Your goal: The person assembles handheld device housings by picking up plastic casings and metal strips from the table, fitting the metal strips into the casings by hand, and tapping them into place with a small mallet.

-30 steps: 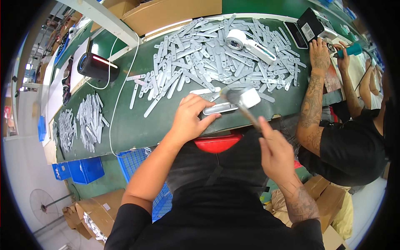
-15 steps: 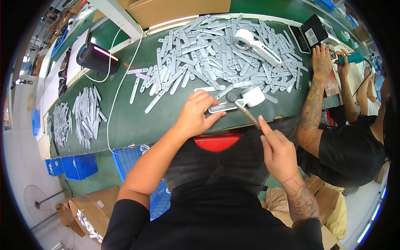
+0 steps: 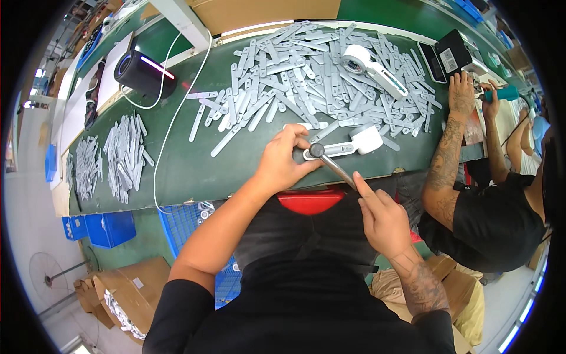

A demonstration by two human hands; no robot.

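Note:
My left hand [image 3: 282, 156] is closed on the left end of a white handheld device with a long grey handle [image 3: 340, 149] and a broad, rounded white head [image 3: 367, 139]. The device lies low over the green bench near its front edge, its head pointing right. In my right hand [image 3: 384, 218] is a small hammer [image 3: 338, 169], the index finger stretched along its metal shaft. The hammer's dark round head is over the handle's left end, close to my left fingertips; I cannot tell whether it touches.
Beyond my hands spreads a big heap of grey strips [image 3: 295, 88], with another white device [image 3: 377, 74] on top. Smaller strip piles [image 3: 125, 156] and a black cylindrical speaker [image 3: 144, 75] with a white cable are at left. A co-worker's arm [image 3: 445, 150] works at right with a teal tool [image 3: 502, 93].
The hammer head has come down and left, from above the handle's middle to its left end. More of the device's handle now shows. The whole view has shifted slightly.

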